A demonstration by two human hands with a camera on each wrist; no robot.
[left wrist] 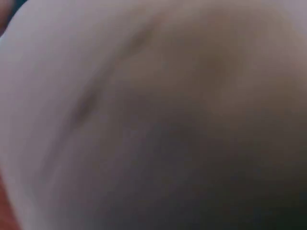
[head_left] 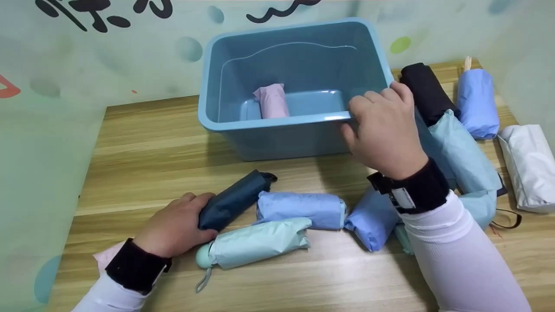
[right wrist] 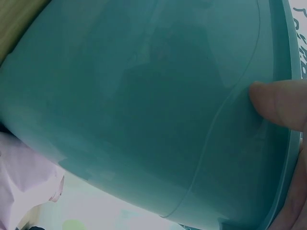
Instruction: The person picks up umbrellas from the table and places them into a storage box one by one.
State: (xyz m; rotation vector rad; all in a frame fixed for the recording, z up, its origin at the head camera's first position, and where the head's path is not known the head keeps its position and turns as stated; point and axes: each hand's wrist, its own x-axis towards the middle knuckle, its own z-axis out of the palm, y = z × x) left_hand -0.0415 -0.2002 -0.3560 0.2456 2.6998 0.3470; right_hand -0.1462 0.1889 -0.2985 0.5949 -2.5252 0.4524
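Note:
My left hand (head_left: 175, 226) grips the near end of a dark navy folded umbrella (head_left: 234, 200), thumb on one side and fingers on the other. The umbrella lies slanted on the table, its black strap end pointing away. My right hand (head_left: 386, 128) holds the front right corner of a blue plastic bin (head_left: 277, 145). In the right wrist view the thumb (right wrist: 276, 103) presses the bin's wall (right wrist: 144, 105) below the rim. A pink folded umbrella (head_left: 274, 102) leans inside the bin. The left wrist view is a dim blur.
A mint umbrella (head_left: 260, 243) and a blue one (head_left: 301, 210) lie beside my left hand. Several more crowd the right, including a black one (head_left: 427, 93), a light teal one (head_left: 466, 151) and a white one (head_left: 529, 167). Pink fabric (head_left: 106, 256) shows by my left wrist. A printed wall (head_left: 143, 60) stands behind.

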